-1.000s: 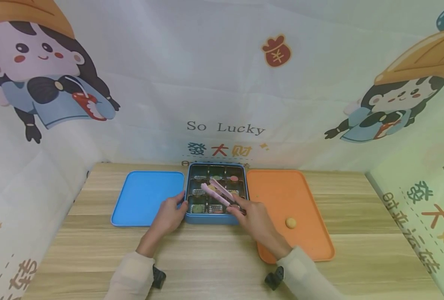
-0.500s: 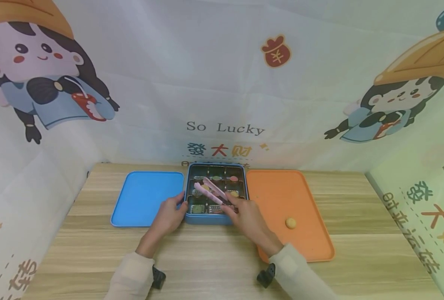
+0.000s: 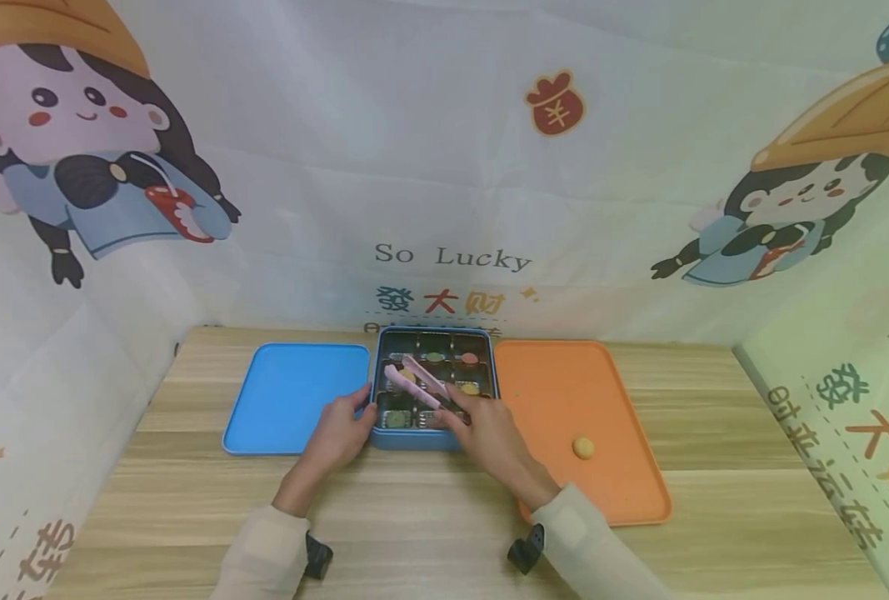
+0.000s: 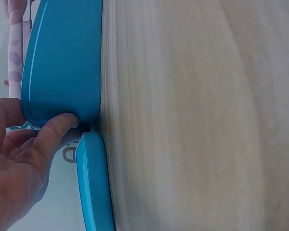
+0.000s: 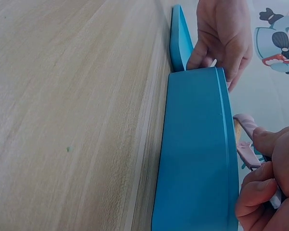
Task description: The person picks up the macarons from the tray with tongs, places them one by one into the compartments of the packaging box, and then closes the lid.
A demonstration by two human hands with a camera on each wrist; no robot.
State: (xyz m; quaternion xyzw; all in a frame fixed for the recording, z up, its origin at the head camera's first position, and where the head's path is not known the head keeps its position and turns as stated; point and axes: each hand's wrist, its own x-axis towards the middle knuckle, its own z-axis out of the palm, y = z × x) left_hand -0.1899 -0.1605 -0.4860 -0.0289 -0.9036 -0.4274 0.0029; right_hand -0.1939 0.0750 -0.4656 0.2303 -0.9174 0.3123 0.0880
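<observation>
A blue tin box (image 3: 414, 439) with a dark divided insert stands at the table's middle back, small round and square cookies in several compartments. My left hand (image 3: 345, 427) grips its left side near the front corner, fingers (image 4: 58, 127) bent against the wall. Over the box, my right hand (image 3: 489, 433) holds pink tongs (image 3: 414, 385) by the handle end. Between the tong tips sits a tan cookie (image 5: 237, 130), above the left middle compartment. Whether it touches the insert, I cannot tell.
A blue lid (image 3: 294, 400) lies left of the box. To the right is an orange tray (image 3: 564, 383) bearing one round tan cookie (image 3: 582, 447). A printed cloth (image 3: 444, 192) hangs behind and at both sides of the wooden table (image 3: 414, 525).
My right hand has moved left, taking the tongs and their cookie from over the box's middle to its left column. My left hand has stayed on the box.
</observation>
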